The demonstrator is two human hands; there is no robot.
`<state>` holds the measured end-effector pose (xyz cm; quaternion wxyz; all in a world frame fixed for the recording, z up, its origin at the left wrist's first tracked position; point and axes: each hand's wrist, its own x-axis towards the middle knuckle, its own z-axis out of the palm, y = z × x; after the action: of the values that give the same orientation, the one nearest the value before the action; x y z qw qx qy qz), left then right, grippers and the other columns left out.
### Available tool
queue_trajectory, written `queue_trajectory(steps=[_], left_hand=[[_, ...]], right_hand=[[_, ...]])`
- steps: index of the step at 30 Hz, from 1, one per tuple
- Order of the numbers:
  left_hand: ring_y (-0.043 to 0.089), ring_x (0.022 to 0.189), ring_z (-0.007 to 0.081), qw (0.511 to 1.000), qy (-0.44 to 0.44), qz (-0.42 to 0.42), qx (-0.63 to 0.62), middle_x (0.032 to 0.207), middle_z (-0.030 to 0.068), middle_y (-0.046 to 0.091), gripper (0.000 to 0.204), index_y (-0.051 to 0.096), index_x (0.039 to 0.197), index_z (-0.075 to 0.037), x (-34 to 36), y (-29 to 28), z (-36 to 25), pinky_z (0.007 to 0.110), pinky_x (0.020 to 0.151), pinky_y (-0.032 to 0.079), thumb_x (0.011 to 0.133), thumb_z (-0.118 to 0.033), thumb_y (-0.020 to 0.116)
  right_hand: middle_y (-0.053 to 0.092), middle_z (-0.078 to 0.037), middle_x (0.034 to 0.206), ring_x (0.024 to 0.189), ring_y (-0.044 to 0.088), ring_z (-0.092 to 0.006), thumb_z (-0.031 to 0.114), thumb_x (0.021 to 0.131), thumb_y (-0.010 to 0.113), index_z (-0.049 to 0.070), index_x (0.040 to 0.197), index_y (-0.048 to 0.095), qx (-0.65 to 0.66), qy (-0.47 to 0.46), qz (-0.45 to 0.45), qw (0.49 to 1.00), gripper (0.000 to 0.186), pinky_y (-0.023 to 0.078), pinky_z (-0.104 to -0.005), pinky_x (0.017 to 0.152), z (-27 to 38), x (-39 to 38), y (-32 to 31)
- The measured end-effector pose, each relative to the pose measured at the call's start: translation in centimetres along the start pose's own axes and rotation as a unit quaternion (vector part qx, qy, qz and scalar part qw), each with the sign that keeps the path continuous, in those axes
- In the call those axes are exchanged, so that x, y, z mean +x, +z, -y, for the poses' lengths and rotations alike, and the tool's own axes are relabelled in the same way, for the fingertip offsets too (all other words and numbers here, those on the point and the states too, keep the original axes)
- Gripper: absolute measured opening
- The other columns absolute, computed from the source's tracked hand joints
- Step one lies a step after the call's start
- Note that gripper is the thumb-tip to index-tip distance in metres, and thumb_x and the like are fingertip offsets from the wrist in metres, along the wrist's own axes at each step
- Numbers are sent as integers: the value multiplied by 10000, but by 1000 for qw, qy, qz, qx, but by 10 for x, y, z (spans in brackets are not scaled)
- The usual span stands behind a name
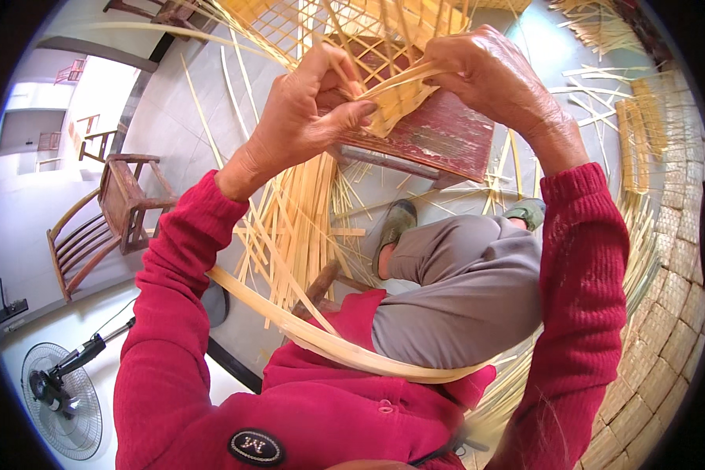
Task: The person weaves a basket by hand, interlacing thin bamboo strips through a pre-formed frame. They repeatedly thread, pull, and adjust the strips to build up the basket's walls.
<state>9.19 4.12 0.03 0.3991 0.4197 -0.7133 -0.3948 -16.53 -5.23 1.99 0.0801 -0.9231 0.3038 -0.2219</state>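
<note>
A pale yellow basket of open lattice weave rests on a worn red wooden stool in front of me. My left hand is closed at the near left edge of the weave, thumb and fingers pinching a bamboo strip. That strip runs across the basket's near edge to my right hand, whose fingers are bent round its other end. Loose strip ends rise from the weave between and beyond the hands. A long, wide bamboo band curves across my lap.
Many cut bamboo strips lie in a heap left of my legs. Stacked woven pieces line the right side. More lattice panels lie at right. A wooden chair and a black fan stand at left.
</note>
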Motion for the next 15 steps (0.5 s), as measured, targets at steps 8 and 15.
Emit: queue_trajectory(steps=[8,15], left_hand=[[705,712,98,998,-45,-46,-4,769,65,717,97,636,930,21,-9,-4,-2,243,647,576,935,-55,696],[693,699,86,999,-47,-17,12,741,53,713,82,648,923,7,-10,-20,0,229,634,558,936,-59,694]], right_hand=[[724,-115,873,783,690,-293,219,826,769,91,969,731,-62,63,-212,973,196,533,-405,722,-23,-29,-35],[667,-107,1053,1106,579,-355,189,743,779,102,995,719,-126,152,-341,919,274,470,-460,912,7,-24,-22]])
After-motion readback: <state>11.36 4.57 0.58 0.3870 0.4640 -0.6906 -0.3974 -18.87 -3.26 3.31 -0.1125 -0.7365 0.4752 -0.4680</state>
